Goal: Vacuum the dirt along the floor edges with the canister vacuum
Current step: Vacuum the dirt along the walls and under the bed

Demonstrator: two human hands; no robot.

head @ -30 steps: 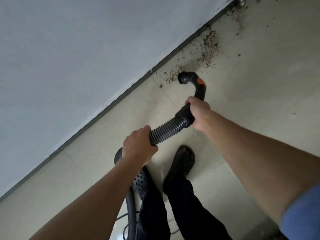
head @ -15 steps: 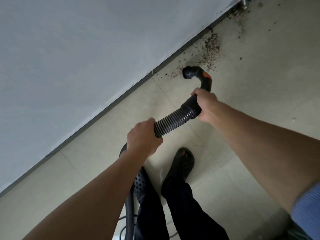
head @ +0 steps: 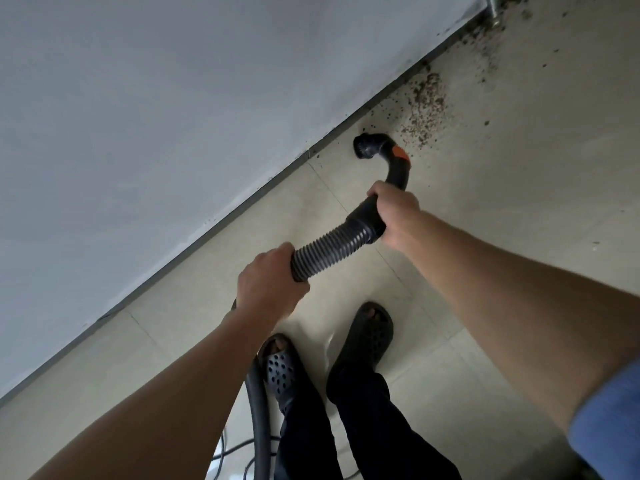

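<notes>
Mid-pass along the foot of the wall (head: 173, 116), by the look of it, with a good deal left to clear. Grips with the right hand (head: 394, 216), fingers wrapped fully round the smooth black cuff where the curved handle pipe (head: 398, 168) joins the corrugated hose (head: 329, 245). Holds the hose further back in the left hand (head: 270, 282), closed round it like a fist, fingertips hidden underneath. Points the open nozzle mouth (head: 363, 147) at the wall base, low over the tile floor (head: 519, 202), with a few specks just beside it and the main dirt patch (head: 426, 102) near but not yet reached.

Next, probably: push on along the edge into that patch, keeping the mouth low and close to the wall, then on toward the scatter by the metal foot (head: 493, 12).

Compared with a second ago: nozzle further along the wall and closer to the big patch; crumb cluster that lay right at the mouth now mostly gone; both grips unchanged.
</notes>
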